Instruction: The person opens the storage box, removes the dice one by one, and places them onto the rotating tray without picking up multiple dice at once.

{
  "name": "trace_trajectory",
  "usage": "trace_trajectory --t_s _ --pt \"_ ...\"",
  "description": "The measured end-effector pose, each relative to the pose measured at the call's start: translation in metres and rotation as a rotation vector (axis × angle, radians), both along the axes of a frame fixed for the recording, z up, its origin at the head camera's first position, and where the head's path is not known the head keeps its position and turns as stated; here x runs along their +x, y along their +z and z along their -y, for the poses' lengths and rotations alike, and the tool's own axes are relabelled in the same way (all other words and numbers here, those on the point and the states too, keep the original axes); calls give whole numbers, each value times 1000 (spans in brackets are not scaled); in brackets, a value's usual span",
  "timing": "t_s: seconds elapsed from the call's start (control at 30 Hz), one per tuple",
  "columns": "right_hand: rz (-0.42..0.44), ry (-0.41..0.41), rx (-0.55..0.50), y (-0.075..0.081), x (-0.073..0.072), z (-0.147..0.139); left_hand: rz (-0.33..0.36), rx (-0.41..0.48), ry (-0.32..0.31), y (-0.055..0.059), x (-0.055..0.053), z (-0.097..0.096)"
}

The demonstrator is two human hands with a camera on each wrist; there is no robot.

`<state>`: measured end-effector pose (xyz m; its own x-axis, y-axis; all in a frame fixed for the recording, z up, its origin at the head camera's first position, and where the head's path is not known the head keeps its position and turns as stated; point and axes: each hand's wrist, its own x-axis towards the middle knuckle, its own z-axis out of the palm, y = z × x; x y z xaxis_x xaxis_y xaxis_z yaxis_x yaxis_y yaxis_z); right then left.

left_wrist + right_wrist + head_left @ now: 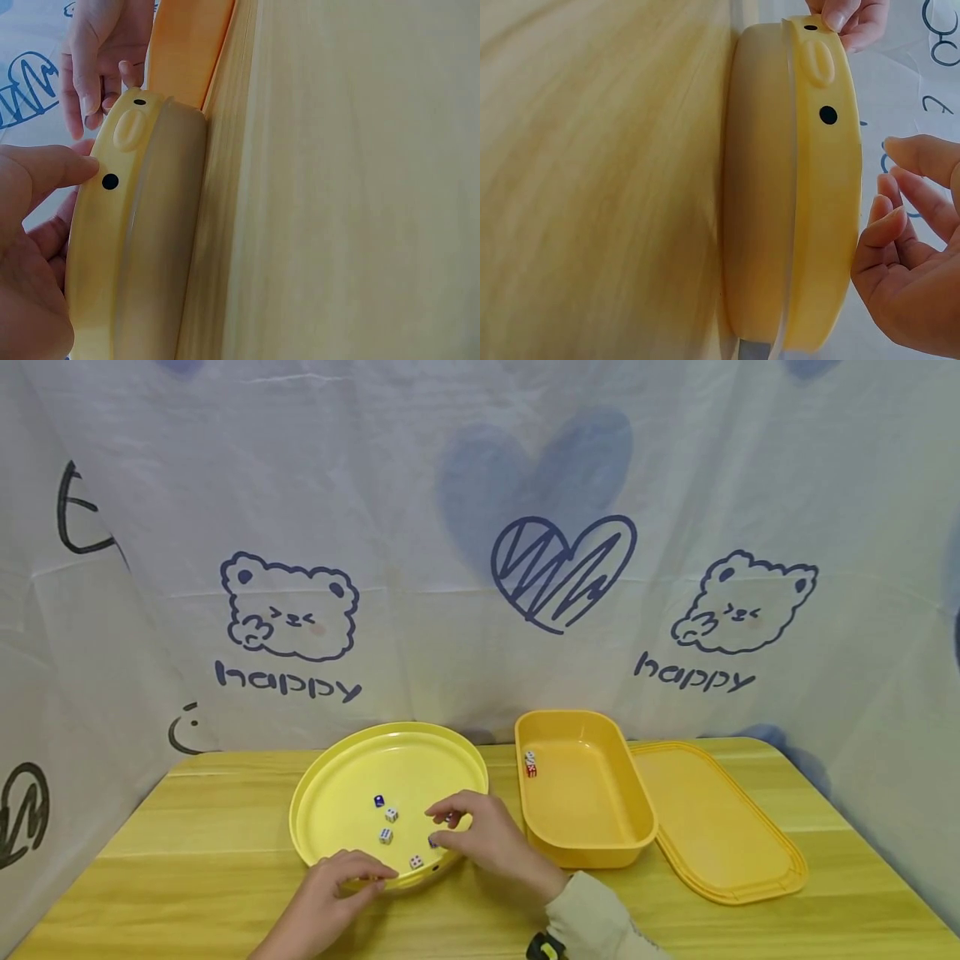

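A round yellow tray [315, 777] sits on the table with several white and blue dice inside. My left hand [330, 893] grips its near rim, thumb against the outer side and fingers over the edge, as the left wrist view [37, 202] also shows. Over the tray's right part hovers my right hand [487, 839], thumb and fingers apart and bent. A blue die [432, 841] lies by its thumb tip, and another small die [450, 817] is partly hidden under the fingers. Nearer the middle are a blue die [378, 801] and white dice [386, 836].
An orange-yellow rectangular box [592, 852] stands right of the tray, with white and red dice [531, 765] by its left wall. Its flat lid [720, 827] lies beside it on the wood-patterned table [187, 868]. A printed cloth [420, 568] hangs behind.
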<state>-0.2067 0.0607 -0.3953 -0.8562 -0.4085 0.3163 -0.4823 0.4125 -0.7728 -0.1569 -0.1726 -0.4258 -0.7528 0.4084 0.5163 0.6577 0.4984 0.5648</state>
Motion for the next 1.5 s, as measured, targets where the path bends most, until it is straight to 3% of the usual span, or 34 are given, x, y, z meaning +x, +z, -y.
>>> trace_trajectory --t_s 0.43,0.63,0.8,0.93,1.07,1.17,1.3,1.5 --pt "1 -9 9 8 1 -8 -20 3 -13 -1 -2 -3" --pt "39 -15 -1 22 3 -22 -2 18 -48 -6 -4 -7" --pt "32 -67 20 38 -5 -33 -16 27 -51 -6 -4 -7" --pt "28 -161 26 61 -19 -47 -24 14 -45 -6 -5 -5" --pt "29 -200 -4 84 -40 -65 -40 5 -30 -6 -5 -3" --pt "36 -220 -27 92 -57 -78 -51 3 -23 -7 -6 -1" --pt "56 -262 -36 89 -78 -89 -27 1 -23 -6 -5 2" --pt "148 -317 -55 68 -95 -99 58 29 -62 -3 -3 4"
